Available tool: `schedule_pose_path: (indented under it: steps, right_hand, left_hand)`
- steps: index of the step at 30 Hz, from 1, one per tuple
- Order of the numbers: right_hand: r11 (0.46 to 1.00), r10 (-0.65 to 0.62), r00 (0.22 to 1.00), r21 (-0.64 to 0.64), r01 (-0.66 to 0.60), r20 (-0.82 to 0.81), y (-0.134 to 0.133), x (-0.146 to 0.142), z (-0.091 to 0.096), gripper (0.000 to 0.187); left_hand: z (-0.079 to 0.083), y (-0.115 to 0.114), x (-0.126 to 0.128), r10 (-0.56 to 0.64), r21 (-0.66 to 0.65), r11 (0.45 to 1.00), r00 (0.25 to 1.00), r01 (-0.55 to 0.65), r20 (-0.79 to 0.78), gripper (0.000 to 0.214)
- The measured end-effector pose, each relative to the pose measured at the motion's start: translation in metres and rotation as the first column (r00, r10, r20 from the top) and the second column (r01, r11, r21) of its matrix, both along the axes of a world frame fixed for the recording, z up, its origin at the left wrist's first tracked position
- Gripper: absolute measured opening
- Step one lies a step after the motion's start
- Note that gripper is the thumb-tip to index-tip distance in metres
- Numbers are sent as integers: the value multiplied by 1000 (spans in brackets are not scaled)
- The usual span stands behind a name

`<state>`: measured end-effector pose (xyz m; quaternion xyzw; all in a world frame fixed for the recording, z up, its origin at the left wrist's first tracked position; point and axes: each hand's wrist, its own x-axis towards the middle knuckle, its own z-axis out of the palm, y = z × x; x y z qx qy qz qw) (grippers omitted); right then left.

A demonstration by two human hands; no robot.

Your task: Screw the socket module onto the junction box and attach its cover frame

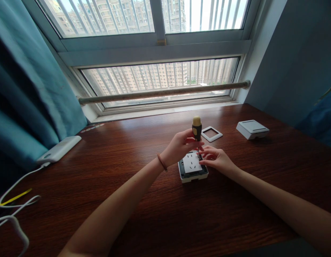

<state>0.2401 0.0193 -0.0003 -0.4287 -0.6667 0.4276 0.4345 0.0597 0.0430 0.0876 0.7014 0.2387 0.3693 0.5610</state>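
A screwdriver (197, 129) with a yellow and black handle stands upright over the right side of a white wall socket (192, 163). My left hand (185, 142) is closed around the lower part of its handle. The socket, its dark inner frame uncovered, sits on a white back box on the table. My right hand (215, 157) reaches in from the right, its fingertips gathered at the socket's edge beside the screwdriver's shaft. Whether these fingers pinch a screw or steady the tip is too small to tell.
Behind the hands lies a white square cover frame (212, 134). A second white box-shaped piece (252, 129) rests at the right. On the left are a white power bank (59, 149) with a white cable (18, 177), beside a blue curtain (34, 71). A window lies beyond the brown table (144, 217).
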Motion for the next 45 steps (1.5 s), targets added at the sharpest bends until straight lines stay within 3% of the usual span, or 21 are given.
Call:
schedule_pose_path:
  steps: [10,18,30,36,41,45]
  right_hand:
    - [981,171,985,-87,-172,-22,6,4,5,55]
    - [984,126,992,-128,-122,20,7,5,1,56]
    - [982,152,988,-117,-150,2,5,4,4,54]
    - [984,154,988,-93,-150,32,7,6,1,55]
    - [982,158,987,-109,-154,29,8,7,-2,57]
    - [981,168,986,-101,-164,25,8,8,-1,59]
  left_hand:
    - [-3,0,1,28,62,998,999,-26,-38,23]
    - [-12,-1,6,152,131,980,988,-147,-30,29]
    - [-15,0,5,171,117,979,985,-167,-32,31]
    - [-9,1,3,108,49,993,993,-106,-38,28]
    - [2,-1,0,26,123,992,993,-11,-118,19]
    - [3,-3,-1,-66,80,994,994,73,-91,18]
